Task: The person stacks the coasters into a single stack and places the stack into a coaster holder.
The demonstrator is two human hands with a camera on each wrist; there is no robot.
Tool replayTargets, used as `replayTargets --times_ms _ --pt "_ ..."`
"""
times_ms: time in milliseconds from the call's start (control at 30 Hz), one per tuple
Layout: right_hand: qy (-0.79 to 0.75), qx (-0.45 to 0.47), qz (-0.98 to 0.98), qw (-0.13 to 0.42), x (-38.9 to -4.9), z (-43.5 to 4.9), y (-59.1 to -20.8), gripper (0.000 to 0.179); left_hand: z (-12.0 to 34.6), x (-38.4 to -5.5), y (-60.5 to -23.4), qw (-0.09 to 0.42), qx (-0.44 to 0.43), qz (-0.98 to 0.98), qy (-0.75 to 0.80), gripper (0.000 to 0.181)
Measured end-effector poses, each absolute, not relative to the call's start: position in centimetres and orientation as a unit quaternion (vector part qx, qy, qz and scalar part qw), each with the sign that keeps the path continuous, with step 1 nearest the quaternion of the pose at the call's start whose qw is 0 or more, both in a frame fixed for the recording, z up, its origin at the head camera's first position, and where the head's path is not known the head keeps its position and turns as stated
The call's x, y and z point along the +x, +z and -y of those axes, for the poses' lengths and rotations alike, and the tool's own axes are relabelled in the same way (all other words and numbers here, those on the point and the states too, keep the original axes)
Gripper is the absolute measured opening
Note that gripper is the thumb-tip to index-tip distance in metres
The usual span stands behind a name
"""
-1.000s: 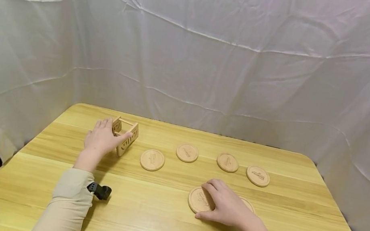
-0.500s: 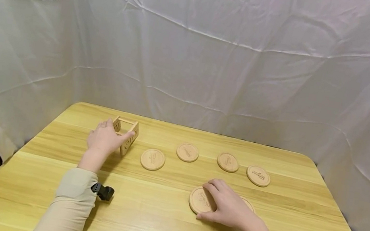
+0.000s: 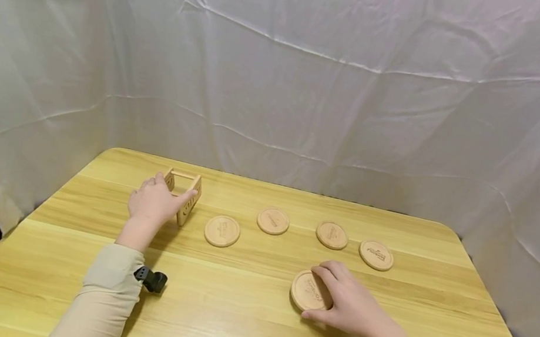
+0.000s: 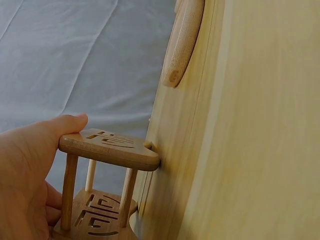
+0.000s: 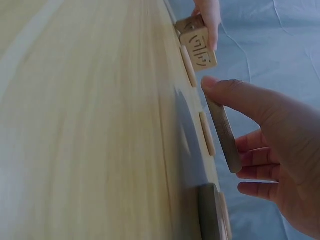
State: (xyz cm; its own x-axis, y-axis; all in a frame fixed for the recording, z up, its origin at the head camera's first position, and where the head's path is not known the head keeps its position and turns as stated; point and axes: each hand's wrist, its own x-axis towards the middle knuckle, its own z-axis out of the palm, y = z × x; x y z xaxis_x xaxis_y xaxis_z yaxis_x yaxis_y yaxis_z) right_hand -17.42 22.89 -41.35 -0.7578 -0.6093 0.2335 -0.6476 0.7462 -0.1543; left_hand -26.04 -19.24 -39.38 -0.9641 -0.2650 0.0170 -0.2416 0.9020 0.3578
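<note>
My left hand [image 3: 153,202] grips a small wooden coaster holder [image 3: 191,203] at the table's far left. In the left wrist view the holder [image 4: 102,212] shows two panels with cut-out patterns, joined by round rods; my thumb lies over one panel. Right of centre, my right hand [image 3: 352,302] pinches a round wooden coaster [image 3: 305,291] with engraved lettering. The right wrist view shows this coaster [image 5: 222,135] tilted and raised off the table, between thumb and fingers. Another coaster [image 5: 212,215] lies below that hand, hidden from the head view.
Several engraved coasters lie flat in a loose row across the far half of the table: one coaster [image 3: 222,231] near the holder, then a coaster [image 3: 273,221], a coaster [image 3: 331,235] and a coaster [image 3: 376,255] rightwards. A pale curtain [image 3: 285,76] hangs behind the table.
My right hand has moved slightly right with the coaster, over the other coaster that showed beside it before. The left hand and holder shifted a little early on, then stayed put.
</note>
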Motion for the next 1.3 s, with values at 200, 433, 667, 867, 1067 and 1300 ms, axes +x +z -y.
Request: replayTargets --times_ms 200,433,667,867,1067,1300 --pt "0.115 0.315 0.939 0.081 -17.2 -24.0 -41.0 0.085 19.6 -26.2 -39.3 0.029 0.120 0.977 -0.173 0.120" --pt "0.115 0.318 0.934 0.116 -17.3 -25.6 -40.9 0.084 20.5 -26.3 -39.5 0.043 0.090 0.983 -0.152 0.115" --pt "0.111 0.306 0.937 0.128 -17.2 -27.0 -41.0 0.082 20.9 -26.2 -39.7 0.057 0.073 0.982 -0.163 0.114" --pt "0.115 0.286 0.944 0.117 -16.7 -28.2 -41.2 0.082 21.0 -26.1 -40.1 0.043 0.071 0.980 -0.180 0.118" --pt "0.115 0.266 0.950 0.113 -16.3 -29.3 -41.2 0.082 21.0 -26.2 -40.3 0.023 0.068 0.980 -0.186 0.120" --pt "0.108 0.268 0.949 0.126 -16.2 -30.2 -41.6 0.080 21.0 -26.2 -40.0 0.012 0.067 0.979 -0.193 0.120"
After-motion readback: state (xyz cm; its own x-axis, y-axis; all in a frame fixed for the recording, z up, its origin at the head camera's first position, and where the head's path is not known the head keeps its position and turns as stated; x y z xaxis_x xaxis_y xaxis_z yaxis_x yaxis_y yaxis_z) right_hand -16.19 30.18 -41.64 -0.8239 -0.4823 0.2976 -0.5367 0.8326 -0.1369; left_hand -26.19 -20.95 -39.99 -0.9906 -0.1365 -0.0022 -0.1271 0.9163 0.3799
